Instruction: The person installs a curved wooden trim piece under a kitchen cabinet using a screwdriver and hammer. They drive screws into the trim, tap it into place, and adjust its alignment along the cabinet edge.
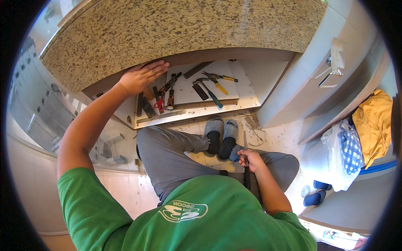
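Where my right hand (pixel 251 159) closes around a dark-handled blade tool (pixel 246 163) above my knee, its lower end is hidden. I see my left hand (pixel 140 77) spread flat against the granite counter (pixel 188 29) edge, hiding tools (pixel 167 94) on the cabinet shelf (pixel 247 98).

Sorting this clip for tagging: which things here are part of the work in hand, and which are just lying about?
In use:
- left hand reaching under the speckled granite counter over the scattered hand tools on the white cabinet shelf
- right hand gripping a long dark metal tool

Lying about:
- yellow cloth
- white plastic bag
- blue slippers
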The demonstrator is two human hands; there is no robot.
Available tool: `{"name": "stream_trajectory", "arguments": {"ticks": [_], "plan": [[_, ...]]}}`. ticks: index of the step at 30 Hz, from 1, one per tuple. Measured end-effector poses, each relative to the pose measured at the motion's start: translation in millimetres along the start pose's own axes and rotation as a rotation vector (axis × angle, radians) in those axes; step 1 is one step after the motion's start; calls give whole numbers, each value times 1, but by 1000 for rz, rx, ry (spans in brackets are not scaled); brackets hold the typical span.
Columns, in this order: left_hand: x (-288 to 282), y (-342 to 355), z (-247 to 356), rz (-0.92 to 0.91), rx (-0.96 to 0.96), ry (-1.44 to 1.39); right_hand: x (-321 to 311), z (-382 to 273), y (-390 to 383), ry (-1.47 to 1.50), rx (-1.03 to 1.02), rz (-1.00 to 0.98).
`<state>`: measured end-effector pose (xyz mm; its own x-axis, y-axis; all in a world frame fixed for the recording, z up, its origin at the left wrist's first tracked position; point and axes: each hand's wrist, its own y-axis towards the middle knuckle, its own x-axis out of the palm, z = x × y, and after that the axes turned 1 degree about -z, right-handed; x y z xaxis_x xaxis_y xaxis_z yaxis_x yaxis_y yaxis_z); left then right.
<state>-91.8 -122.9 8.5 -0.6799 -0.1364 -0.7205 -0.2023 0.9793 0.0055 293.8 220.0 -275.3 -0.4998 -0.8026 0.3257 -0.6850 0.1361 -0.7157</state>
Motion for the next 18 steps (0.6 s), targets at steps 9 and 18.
{"name": "stream_trajectory", "arguments": {"ticks": [9, 18], "plan": [[45, -80, 66, 84, -443, -211, 14, 4, -9, -95, -33, -11], [53, -2, 233, 283, -1066, -1702, 45, 10, -17, -192, -32, -88]]}}
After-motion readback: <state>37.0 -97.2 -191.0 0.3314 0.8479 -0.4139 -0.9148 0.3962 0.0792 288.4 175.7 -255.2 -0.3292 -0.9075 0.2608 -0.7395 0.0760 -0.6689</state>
